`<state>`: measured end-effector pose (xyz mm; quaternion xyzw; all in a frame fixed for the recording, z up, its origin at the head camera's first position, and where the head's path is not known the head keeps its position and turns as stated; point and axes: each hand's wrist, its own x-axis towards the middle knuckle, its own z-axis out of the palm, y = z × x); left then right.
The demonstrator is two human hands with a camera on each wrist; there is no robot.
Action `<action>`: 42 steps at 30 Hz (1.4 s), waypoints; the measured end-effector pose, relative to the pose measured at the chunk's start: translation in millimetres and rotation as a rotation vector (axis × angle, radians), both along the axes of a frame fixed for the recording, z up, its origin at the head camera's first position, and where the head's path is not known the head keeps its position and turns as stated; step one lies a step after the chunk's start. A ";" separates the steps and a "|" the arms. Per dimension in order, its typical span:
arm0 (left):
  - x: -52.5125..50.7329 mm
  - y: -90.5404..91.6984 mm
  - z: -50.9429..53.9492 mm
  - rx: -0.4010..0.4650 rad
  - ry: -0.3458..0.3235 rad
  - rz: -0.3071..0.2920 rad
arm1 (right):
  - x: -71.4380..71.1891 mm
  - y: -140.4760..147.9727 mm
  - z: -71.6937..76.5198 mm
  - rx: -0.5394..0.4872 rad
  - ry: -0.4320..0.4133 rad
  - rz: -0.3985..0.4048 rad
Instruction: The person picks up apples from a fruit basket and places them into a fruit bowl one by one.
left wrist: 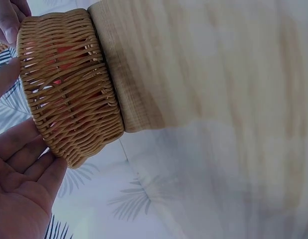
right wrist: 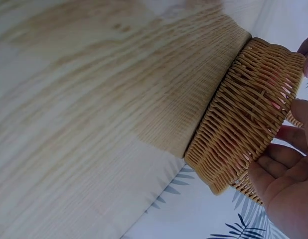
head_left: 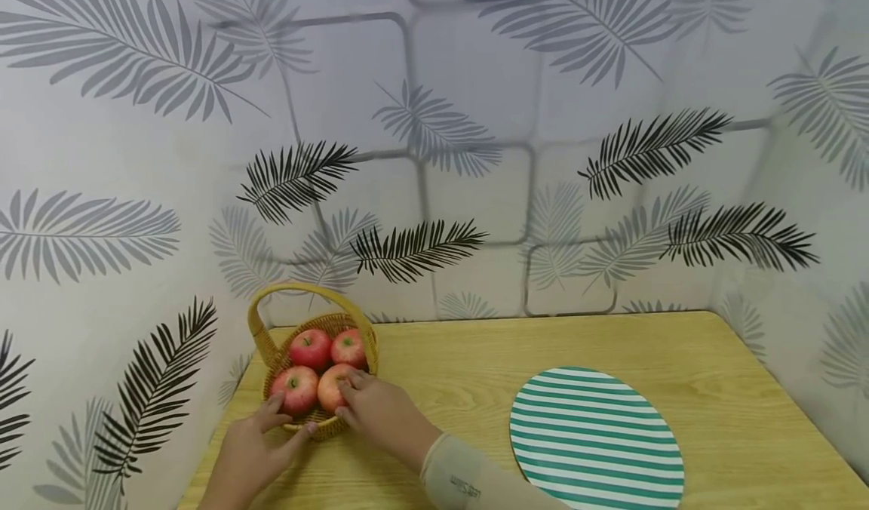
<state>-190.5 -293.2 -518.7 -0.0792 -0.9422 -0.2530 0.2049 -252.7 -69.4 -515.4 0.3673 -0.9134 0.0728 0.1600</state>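
A wicker basket (head_left: 326, 428) with a raised handle holds several red apples (head_left: 311, 349). At its front right, my right hand (head_left: 390, 419) has its fingers curled over the paler apple (head_left: 331, 389), thumb low by the rim. My left hand (head_left: 251, 450) touches the front-left rim, fingers spread beside another apple (head_left: 296, 391). In the left wrist view, the left hand (left wrist: 22, 184) lays relaxed fingertips on the woven wall (left wrist: 69, 94). The right wrist view has the right hand (right wrist: 288, 184) against the basket's side (right wrist: 243, 114); its grip on the apple is hidden there.
A round placemat (head_left: 597, 438) with green and white stripes lies on the right part of the wooden table (head_left: 434, 359). Behind the table stands a wall (head_left: 475, 193) with a leaf pattern. The basket is near the table's left edge.
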 end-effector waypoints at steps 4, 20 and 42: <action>2.6 7.0 -1.4 -0.001 -0.025 0.002 | 3.5 7.2 -0.2 -0.003 -0.012 -0.009; 17.2 38.0 -0.8 0.001 -0.039 0.010 | 23.1 37.8 2.3 -0.023 -0.025 -0.018; 42.7 89.8 14.5 -0.007 -0.101 0.028 | 49.2 86.9 6.9 -0.055 -0.063 -0.009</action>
